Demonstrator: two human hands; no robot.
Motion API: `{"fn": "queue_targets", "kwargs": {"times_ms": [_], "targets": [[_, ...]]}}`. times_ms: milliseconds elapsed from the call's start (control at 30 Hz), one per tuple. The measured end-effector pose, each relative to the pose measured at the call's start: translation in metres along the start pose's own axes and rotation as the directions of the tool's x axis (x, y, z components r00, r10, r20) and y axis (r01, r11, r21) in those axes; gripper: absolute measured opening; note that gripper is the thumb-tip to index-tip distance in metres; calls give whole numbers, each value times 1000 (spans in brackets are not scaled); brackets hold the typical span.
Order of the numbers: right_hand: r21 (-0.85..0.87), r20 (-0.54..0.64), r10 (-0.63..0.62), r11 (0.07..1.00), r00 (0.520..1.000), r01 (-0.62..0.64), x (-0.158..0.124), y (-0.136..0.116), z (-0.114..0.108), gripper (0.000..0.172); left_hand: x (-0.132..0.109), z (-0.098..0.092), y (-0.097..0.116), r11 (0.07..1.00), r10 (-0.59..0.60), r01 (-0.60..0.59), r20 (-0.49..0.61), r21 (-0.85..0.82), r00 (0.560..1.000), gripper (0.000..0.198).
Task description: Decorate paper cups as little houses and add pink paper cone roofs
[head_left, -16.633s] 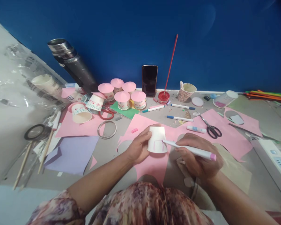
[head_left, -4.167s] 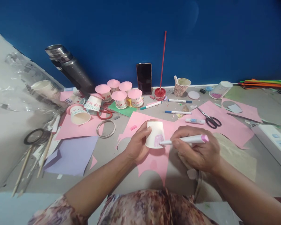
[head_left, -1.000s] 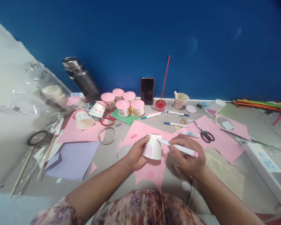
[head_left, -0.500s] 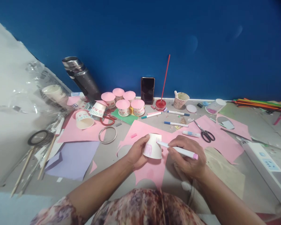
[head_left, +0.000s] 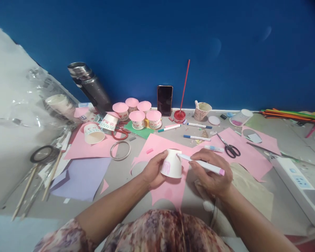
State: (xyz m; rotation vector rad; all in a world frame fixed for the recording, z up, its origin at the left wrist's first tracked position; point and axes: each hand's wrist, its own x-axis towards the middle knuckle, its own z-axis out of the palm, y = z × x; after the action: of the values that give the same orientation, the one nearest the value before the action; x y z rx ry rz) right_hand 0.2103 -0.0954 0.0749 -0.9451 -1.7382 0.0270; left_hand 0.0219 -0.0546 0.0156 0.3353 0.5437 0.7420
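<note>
My left hand (head_left: 155, 170) is closed round the left side of a white paper cup (head_left: 175, 164), which is upside down with its wide rim toward me. A pink arched shape is drawn low on the cup's side. In my right hand (head_left: 213, 171) is a white marker pen (head_left: 203, 165) with a pink end, its tip at the upper right of the cup. Beneath the cup lies a cut sheet of pink paper (head_left: 170, 196). A small pink pen cap (head_left: 149, 151) rests on that sheet, left of the cup.
Several decorated cups with pink paper roofs (head_left: 137, 116) stand at the back, near a phone (head_left: 165, 100) and a dark flask (head_left: 90, 85). Black-handled scissors (head_left: 232, 151) and a glue stick (head_left: 214, 149) lie to the right. A tape roll (head_left: 44, 154) and purple paper (head_left: 81, 178) are left.
The marker's tip has shifted slightly up and right on the cup, and my right hand has moved a little with it. My left hand keeps its hold.
</note>
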Motion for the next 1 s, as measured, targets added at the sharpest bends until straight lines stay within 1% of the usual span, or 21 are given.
{"fn": "queue_targets", "kwargs": {"times_ms": [400,567,733,867,1000], "targets": [[-34,30,20,999,999,-19,-1,1,0,11,-1,0,1,1000,-19,20,46,-20,999,38],[-44,17,25,999,1000,-24,-1,1,-2,10,-1,0,1,998,-29,32,67,-50,997,38],[-73,34,28,997,999,-26,0,1,-5,10,-1,-2,2,999,-36,38,83,-28,996,42],[-85,28,28,996,999,-25,0,1,-5,10,-2,-2,4,998,-60,63,111,-19,992,45],[-82,24,24,996,999,-22,-1,2,-5,11,-2,-1,4,997,-71,73,115,-18,991,46]]}}
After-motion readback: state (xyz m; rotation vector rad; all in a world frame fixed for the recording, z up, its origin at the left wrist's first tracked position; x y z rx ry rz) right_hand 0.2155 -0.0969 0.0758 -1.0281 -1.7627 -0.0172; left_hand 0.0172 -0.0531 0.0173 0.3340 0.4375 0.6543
